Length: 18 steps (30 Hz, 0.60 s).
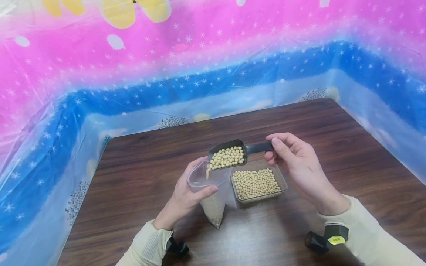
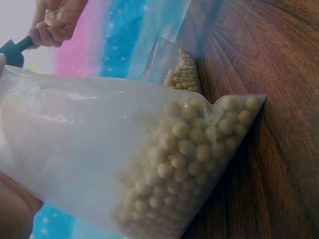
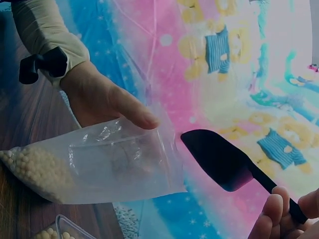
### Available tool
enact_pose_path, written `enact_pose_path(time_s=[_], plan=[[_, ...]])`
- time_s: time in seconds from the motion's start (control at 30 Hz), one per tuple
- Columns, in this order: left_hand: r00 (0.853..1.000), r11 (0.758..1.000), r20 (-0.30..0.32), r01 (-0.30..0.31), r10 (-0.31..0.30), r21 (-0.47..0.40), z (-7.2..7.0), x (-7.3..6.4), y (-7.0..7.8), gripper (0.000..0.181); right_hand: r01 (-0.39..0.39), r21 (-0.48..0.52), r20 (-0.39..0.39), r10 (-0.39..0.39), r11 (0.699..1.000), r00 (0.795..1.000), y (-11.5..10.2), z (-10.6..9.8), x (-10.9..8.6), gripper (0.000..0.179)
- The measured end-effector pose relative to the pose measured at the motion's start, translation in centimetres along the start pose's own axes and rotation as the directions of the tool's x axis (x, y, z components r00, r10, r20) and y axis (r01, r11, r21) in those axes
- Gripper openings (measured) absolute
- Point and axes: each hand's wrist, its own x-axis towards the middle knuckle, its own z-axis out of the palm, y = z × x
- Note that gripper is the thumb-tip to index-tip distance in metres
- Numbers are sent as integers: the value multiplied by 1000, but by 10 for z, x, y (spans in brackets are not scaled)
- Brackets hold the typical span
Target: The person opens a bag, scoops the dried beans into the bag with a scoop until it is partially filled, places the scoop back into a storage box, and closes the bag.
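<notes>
The box (image 1: 261,198) sits on the surface (image 1: 159,159), right of the bag (image 2: 75,134); beans (image 1: 256,183) lie in both and in the scoop (image 1: 259,147), whose tip is at the bag's mouth. Cloth (image 1: 199,44) hangs behind.

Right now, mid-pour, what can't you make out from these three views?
- Right wrist view: the beans in the scoop, hidden by the scoop's own back.
- Right wrist view: most of the container, cut off by the bottom edge.
- Left wrist view: the mouth of the bag, cut off by the left edge.
- Head view: writing on the yellow label at the right wrist, too small to read.
</notes>
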Motion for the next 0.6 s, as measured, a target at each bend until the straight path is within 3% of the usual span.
enact_pose_path(time_s=[0.4,0.6], plan=[[999,999,9,-36,36,-4,0,1,-1,69,99,-138,-14,-102,986,995,-4,0,-1,16],[999,999,7,-42,42,2,0,1,-2,68,113,-146,-14,-116,983,993,-7,-1,-2,16]])
